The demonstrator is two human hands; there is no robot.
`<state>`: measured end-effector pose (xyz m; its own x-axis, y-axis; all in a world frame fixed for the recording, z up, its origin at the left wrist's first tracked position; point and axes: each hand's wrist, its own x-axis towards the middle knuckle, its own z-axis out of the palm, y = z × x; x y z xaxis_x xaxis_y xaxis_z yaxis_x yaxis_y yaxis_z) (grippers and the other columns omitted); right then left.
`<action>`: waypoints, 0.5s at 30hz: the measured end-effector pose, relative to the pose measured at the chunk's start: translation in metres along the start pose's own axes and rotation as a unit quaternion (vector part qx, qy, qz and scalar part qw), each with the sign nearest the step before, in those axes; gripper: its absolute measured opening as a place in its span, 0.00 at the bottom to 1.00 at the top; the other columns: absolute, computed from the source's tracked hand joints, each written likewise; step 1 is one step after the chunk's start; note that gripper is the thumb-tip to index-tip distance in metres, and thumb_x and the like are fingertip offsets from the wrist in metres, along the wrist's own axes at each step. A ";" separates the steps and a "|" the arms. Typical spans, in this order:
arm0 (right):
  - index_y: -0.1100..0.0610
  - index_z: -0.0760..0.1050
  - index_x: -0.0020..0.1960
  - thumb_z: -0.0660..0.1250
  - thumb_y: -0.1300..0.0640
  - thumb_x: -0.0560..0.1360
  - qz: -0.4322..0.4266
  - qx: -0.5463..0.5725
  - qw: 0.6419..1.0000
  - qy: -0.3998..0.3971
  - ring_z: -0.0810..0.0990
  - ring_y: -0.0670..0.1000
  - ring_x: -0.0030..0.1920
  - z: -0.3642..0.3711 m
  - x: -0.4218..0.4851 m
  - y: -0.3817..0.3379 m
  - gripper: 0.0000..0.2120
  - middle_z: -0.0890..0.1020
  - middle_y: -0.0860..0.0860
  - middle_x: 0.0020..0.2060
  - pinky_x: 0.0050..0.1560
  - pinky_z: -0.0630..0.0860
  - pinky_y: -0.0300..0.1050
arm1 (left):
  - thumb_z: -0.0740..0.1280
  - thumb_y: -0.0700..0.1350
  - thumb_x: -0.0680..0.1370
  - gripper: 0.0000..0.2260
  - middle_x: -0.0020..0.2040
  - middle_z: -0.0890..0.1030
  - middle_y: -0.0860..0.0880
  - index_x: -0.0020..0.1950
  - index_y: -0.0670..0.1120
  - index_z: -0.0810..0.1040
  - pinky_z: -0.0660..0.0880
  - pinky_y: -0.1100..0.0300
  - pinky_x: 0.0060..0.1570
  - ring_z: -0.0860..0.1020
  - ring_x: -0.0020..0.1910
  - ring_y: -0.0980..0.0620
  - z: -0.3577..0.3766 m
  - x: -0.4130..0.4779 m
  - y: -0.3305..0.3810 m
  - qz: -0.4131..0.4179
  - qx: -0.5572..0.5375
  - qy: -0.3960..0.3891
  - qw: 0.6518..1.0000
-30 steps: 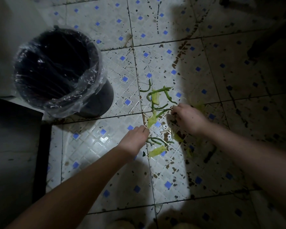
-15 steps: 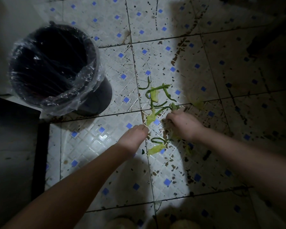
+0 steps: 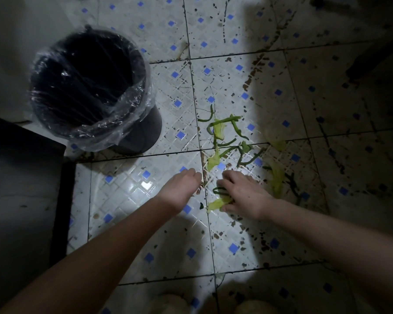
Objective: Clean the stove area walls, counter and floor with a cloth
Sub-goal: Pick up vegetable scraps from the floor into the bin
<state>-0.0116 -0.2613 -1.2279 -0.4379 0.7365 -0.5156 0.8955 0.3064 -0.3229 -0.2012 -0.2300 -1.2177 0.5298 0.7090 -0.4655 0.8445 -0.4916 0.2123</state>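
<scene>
The right hand (image 3: 243, 192) curls its fingers over green vegetable scraps (image 3: 218, 131) on the floor (image 3: 127, 191). The left hand (image 3: 182, 186) points down just beside it, its grip unreadable. Open tile lies leftward, up to a plastic-lined bin (image 3: 144, 87) and a dark cabinet (image 3: 21, 189). The white, blue-dotted tiles are stain-speckled.

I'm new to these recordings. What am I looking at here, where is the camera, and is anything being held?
There is no machine here: a person works with bare hands, and the single camera sits on their head, looking forward and down. The left hand is open, low over the tiled floor. The right hand lies on some of the green vegetable scraps strewn across the tiles. Whether it actually grips any of them is unclear. A black bin lined with clear plastic stands on the floor to the left.
</scene>
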 end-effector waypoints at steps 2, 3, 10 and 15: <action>0.52 0.63 0.70 0.67 0.46 0.73 -0.005 -0.010 1.000 0.004 0.63 0.52 0.67 0.003 -0.004 -0.002 0.28 0.64 0.51 0.67 0.69 0.63 0.52 | 0.59 0.26 0.72 0.18 0.56 0.73 0.42 0.58 0.41 0.70 0.71 0.54 0.50 0.73 0.54 0.43 0.000 -0.001 -0.001 0.000 -0.003 0.003 1.000; 0.52 0.63 0.70 0.66 0.49 0.74 -0.011 -0.013 1.000 0.011 0.64 0.52 0.67 0.005 -0.005 -0.002 0.26 0.64 0.52 0.67 0.68 0.65 0.51 | 0.59 0.26 0.72 0.18 0.56 0.73 0.42 0.58 0.41 0.70 0.71 0.54 0.50 0.73 0.54 0.43 0.001 -0.002 -0.002 -0.001 -0.004 0.006 1.000; 0.53 0.70 0.65 0.67 0.64 0.73 -0.062 -0.033 0.997 0.037 0.71 0.52 0.56 0.018 -0.002 -0.001 0.22 0.72 0.51 0.57 0.54 0.74 0.46 | 0.59 0.26 0.71 0.18 0.55 0.73 0.43 0.57 0.42 0.70 0.71 0.55 0.49 0.74 0.52 0.44 0.002 -0.003 -0.004 -0.008 -0.011 0.010 1.000; 0.53 0.68 0.67 0.63 0.70 0.72 -0.064 -0.002 0.998 0.030 0.69 0.51 0.59 0.016 0.002 -0.001 0.26 0.70 0.50 0.59 0.52 0.73 0.44 | 0.61 0.27 0.72 0.17 0.54 0.73 0.44 0.57 0.43 0.70 0.70 0.57 0.46 0.72 0.51 0.46 0.003 -0.004 -0.006 -0.010 -0.012 0.025 1.000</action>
<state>-0.0146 -0.2699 -1.2415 -0.5427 0.7263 -0.4218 0.8332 0.4021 -0.3797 -0.2089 -0.2317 -1.2193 0.5157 0.7430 -0.4266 0.8562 -0.4654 0.2245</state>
